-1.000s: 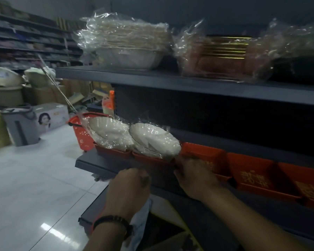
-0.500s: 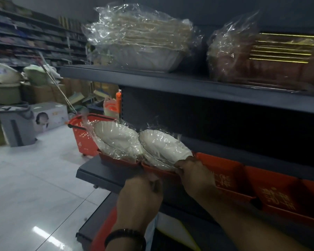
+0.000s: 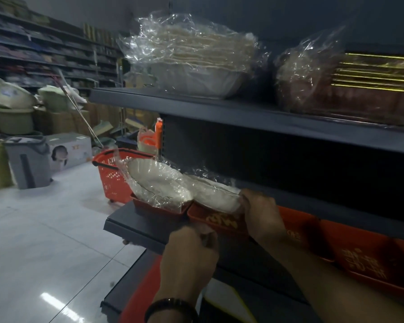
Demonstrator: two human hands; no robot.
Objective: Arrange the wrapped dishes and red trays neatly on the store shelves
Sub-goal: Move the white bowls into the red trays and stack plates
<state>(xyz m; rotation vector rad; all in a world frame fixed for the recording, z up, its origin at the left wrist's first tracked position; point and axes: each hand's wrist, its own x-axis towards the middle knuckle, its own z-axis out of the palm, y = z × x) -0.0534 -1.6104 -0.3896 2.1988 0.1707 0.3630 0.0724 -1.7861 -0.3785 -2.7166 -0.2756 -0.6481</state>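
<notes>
Nearest the camera, the left hand is curled, its knuckles at the near wall of a red tray. The back of the hand hides the fingers, so whether it grips the tray cannot be told. Just beyond, the right hand closes round the tray's right end, its thumb against the wrapped dish lying inside. The tray sits at the front of the middle shelf, touching a neighbouring tray on its left, which holds a tilted second dish. To do the step well, she or he should probably move the tray with both hands level, squaring its front with its neighbour and the row of trays on the right, so the slippery film does not let the dish slide out. Farther up, the top shelf carries a wrapped dish stack.
</notes>
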